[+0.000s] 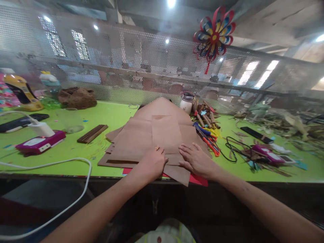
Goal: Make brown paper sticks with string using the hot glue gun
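Observation:
A stack of brown kraft paper (141, 135) lies in front of me at the front of the green table, with a narrower piece of brown paper (165, 133) on top. My left hand (152, 163) is closed at the stack's near edge, its curled fingers and thumb on the brown paper. A ring shows on one finger. To its right, my right hand (193, 158) lies flat on the paper with the fingers stretched out. Under the stack, red paper (198, 179) sticks out, and a brown corner hangs over the table's front edge.
Scissors (209, 138) with orange and blue handles lie just right of the stack. Farther right are a black cable (231, 150), a dark phone (256, 135) and a purple power strip (268, 154). Folded brown strips (92, 133), a clear cup (72, 121) and another purple strip (42, 141) stand left.

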Tool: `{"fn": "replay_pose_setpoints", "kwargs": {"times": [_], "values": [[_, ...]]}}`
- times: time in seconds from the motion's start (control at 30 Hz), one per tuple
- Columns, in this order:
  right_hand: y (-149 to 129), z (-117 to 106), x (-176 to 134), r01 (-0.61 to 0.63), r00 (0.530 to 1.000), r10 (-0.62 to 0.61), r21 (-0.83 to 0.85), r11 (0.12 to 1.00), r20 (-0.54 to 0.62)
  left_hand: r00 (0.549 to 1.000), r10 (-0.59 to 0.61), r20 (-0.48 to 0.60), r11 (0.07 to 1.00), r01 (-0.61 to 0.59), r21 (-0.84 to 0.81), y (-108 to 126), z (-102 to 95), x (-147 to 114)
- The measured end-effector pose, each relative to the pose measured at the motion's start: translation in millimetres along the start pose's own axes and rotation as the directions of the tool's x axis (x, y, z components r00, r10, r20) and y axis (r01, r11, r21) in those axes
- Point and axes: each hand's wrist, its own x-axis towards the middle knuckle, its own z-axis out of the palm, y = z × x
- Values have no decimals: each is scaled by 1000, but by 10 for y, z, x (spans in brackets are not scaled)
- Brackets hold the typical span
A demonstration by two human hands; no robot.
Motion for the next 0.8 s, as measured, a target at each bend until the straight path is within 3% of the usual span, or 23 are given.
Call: {"fn": "replay_pose_setpoints", "kwargs": {"times": [0.23, 0.4, 0.67, 0.8], "values": [[81, 60, -178, -118, 992, 118, -3, 993, -39, 995, -73, -68, 997, 74, 8, -93, 72, -254], [50, 51, -162, -118, 992, 118, -2, 993, -51, 986, -127, -105, 992, 123, -44, -152, 92, -316], [71, -38, -82, -63, 996, 60, -41, 997, -67, 991, -137, -8, 986, 135, -102, -218, 14, -351], [19, -107, 6, -62, 994, 60, -25, 998, -87, 971, -211, 114, 958, 229, -175, -259, -138, -240]]}}
